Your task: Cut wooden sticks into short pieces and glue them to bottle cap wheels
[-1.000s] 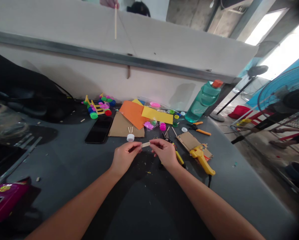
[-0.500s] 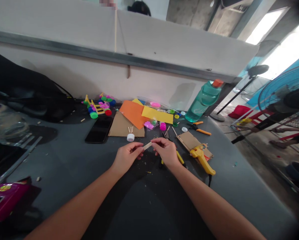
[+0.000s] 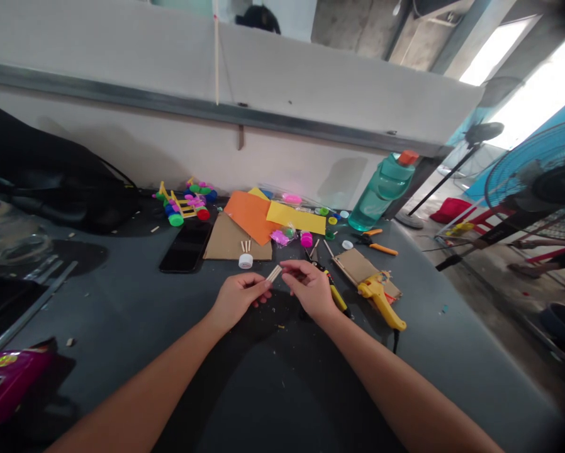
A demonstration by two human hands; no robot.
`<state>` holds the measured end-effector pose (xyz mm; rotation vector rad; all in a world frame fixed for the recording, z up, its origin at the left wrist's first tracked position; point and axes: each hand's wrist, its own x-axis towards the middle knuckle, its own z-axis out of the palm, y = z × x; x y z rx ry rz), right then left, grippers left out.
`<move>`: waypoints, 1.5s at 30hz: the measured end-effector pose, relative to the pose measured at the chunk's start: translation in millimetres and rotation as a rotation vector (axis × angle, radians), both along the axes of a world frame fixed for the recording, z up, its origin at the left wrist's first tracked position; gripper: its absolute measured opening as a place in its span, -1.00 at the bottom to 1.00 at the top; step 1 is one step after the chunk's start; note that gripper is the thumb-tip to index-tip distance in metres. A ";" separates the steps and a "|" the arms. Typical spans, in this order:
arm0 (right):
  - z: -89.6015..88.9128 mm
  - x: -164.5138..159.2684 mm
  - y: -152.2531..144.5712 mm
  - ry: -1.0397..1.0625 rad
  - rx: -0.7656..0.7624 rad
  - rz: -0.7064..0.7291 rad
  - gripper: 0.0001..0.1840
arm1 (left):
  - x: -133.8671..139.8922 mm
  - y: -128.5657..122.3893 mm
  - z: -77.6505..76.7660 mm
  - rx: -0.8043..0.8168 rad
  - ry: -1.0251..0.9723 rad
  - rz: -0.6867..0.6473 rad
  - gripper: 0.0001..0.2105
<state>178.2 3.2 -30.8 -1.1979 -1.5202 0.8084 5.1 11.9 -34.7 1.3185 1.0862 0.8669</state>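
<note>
Several short wooden sticks [image 3: 274, 274] lie side by side, pinched between the thumb and fingers of my left hand [image 3: 240, 297]. Their free ends point up and to the right. My right hand [image 3: 309, 288] is at those ends, thumb and index finger slightly apart, with nothing visible between them. Whether a fingertip still touches the sticks I cannot tell. Just beyond my left hand stands a white bottle cap [image 3: 245, 260], with more short sticks [image 3: 246, 246] behind it on a piece of cardboard [image 3: 221, 242]. Yellow-handled pliers [image 3: 338, 298] lie partly hidden by my right hand.
A yellow glue gun [image 3: 379, 301] rests on cardboard at the right, near orange-handled pliers [image 3: 381, 247] and a teal bottle [image 3: 381, 192]. A phone [image 3: 187, 246], orange paper [image 3: 250, 214], yellow paper [image 3: 296, 218] and a colourful toy model [image 3: 185, 204] lie toward the wall.
The sticks have tilted more upright in my left hand. My right fingers have loosened from their far ends and drawn slightly apart.
</note>
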 end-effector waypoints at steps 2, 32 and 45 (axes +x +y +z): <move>2.2 0.1 -2.5 -0.102 0.111 0.005 -0.64 | -0.3 -0.2 1.3 -0.009 -0.058 0.014 -0.81; -1.1 -0.9 -3.4 -0.109 0.305 0.024 -0.63 | 3.0 -7.8 5.6 -0.066 -0.113 -0.036 -0.82; 0.7 -1.3 -3.7 -0.125 0.276 0.014 -0.66 | 2.5 -6.9 5.7 -0.069 -0.140 -0.014 -0.82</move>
